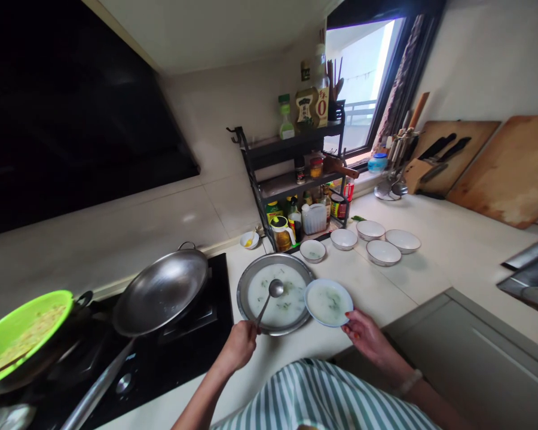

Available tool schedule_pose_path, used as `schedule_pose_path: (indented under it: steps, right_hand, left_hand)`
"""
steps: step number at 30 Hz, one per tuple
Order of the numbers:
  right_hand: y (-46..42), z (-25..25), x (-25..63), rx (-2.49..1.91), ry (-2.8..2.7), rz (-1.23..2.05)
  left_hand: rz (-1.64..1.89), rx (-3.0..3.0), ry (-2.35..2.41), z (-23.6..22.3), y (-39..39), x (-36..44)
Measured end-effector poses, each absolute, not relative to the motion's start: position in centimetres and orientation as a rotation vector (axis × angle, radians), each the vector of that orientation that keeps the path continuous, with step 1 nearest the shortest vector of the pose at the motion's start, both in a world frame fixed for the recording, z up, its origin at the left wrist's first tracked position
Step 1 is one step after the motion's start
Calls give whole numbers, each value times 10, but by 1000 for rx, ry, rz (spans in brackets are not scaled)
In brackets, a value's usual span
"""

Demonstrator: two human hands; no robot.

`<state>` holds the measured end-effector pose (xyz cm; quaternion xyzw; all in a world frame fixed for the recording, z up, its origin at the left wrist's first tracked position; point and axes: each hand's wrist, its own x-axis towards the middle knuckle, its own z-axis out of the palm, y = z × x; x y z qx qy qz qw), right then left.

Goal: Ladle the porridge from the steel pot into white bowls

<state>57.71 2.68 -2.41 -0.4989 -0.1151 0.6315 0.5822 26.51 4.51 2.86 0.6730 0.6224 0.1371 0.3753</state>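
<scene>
My left hand (242, 344) is closed around the handle of a metal ladle (275, 288). The ladle's round head is over a wide steel basin (243, 298) of milky soup with green bits in it. At the basin's right edge, my right hand (365, 335) grips the rim of a white bowl (350, 294), fingers at its lower right side. That bowl is full of the same pale soup with greens. Just behind it stands a smaller bowl (312, 251) with a little liquid and some green in it.
Several white bowls (384, 253) stand on the counter at right. A black rack (280, 186) of bottles and jars is behind the basin. On the left, a wok (164, 292) and a green colander (67, 295) are on the stove. Knives (443, 146) and cutting boards (511, 167) lean far right.
</scene>
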Motion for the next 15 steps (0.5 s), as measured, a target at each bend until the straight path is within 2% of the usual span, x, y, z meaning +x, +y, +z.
schedule_pose_path:
  steps: [4,8,15]
  right_hand:
    - [26,-24,580,-1187,-262,1502]
    - [25,-31,584,-1203,-268,1484]
    - [24,-37,589,-1253,-315,1456]
  left_hand:
    - [261,1763,1610,17,46,262]
    - [217,1491,1603,15,45,270]
    - [389,988,1422,20,46,266]
